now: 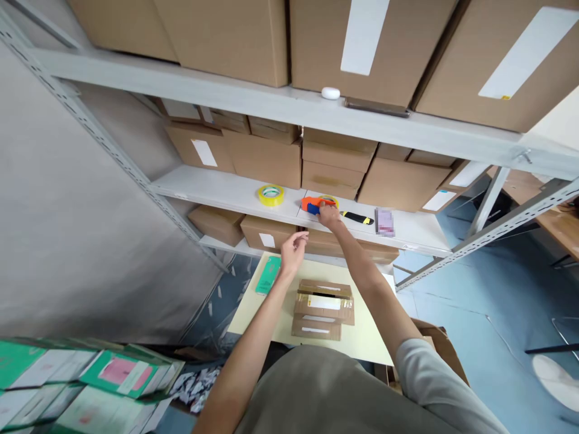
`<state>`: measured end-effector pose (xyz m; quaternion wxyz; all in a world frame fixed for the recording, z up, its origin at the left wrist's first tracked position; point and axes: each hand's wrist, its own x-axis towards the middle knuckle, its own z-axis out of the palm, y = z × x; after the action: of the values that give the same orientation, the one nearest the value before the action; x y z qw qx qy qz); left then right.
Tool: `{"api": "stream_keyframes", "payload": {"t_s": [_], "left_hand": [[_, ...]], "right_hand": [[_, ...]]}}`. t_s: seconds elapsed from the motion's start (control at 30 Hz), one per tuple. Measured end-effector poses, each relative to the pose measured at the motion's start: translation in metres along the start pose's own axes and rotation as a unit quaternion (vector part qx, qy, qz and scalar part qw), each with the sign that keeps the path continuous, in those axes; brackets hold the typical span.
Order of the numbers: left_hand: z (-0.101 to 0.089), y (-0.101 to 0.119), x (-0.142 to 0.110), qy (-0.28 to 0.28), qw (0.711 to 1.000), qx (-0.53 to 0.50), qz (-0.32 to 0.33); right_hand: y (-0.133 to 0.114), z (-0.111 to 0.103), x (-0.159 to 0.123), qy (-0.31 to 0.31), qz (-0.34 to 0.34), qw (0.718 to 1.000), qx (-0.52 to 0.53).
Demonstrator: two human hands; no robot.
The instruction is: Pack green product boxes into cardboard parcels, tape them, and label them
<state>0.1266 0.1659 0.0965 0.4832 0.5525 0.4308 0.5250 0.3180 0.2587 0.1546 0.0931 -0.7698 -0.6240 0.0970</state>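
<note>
My right hand point(329, 215) reaches out to the middle shelf, its fingers closed on an orange and blue tape dispenser point(311, 205) with a yellow tape roll at its far side. My left hand point(294, 250) hangs in the air above the table, near the shelf's front edge. Its fingers are loosely bent and apart, with nothing seen in them. Left of the dispenser on the shelf lies a yellow roll of tape point(271, 194). To its right are a black and yellow utility knife point(357, 217) and a blurred pinkish packet point(385, 222).
Taped cardboard boxes point(323, 307) and a flat green packet point(268, 274) rest on the pale table point(368, 337). More cartons point(262, 157) fill the grey rack. A white case point(330, 93) sits on the upper beam point(226, 90). Green and white boxes point(122, 374) stand lower left.
</note>
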Motion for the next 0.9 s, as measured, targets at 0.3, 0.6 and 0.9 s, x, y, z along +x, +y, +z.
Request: {"api": "stream_keyframes", "payload": {"t_s": [0.3, 0.6, 0.9], "left_hand": [[-0.046, -0.028, -0.100, -0.042, 0.999, 0.025, -0.006], [-0.034, -0.031, -0.163, -0.117, 0.992, 0.050, -0.018], [-0.047, -0.039, -0.169, -0.160, 0.978, 0.135, 0.009]], "right_hand": [[0.037, 0.086, -0.173, 0.037, -0.026, 0.864, 0.502], [0.021, 0.135, -0.296, 0.017, 0.079, 0.788, 0.610], [0.024, 0.150, -0.307, -0.053, 0.113, 0.780, 0.613]]}}
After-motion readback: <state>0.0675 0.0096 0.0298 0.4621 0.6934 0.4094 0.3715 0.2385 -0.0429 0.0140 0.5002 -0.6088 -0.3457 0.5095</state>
